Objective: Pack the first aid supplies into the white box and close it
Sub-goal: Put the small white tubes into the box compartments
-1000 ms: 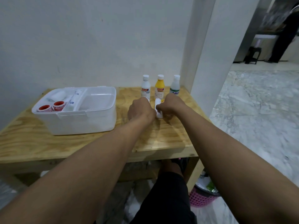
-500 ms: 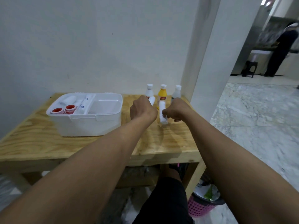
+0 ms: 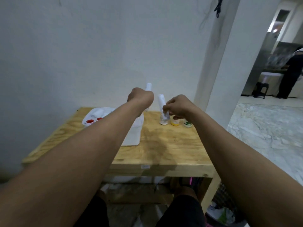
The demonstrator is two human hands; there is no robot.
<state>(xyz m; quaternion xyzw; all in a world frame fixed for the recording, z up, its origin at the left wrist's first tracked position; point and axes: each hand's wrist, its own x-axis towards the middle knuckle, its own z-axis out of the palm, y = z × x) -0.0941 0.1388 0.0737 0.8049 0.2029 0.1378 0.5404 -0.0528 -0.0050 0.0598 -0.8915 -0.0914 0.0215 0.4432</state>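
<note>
Both arms reach out over the wooden table (image 3: 164,149). The left hand (image 3: 141,97) is a closed fist, its grip wrapped around a white tube (image 3: 148,86) whose end pokes up at twelve o'clock from the knuckles. The right hand (image 3: 177,105) pinches a second white tube (image 3: 162,104), held nearly upright, just above the bottles. Three small bottles stand in a row at the table's far edge: a white bottle (image 3: 163,122), a yellow bottle (image 3: 175,123) and a green-labelled bottle (image 3: 187,124). At nine o'clock from them sits the open white box (image 3: 132,136), partly hidden by the left forearm, with two red-capped items (image 3: 93,120) inside its far-left compartment.
</note>
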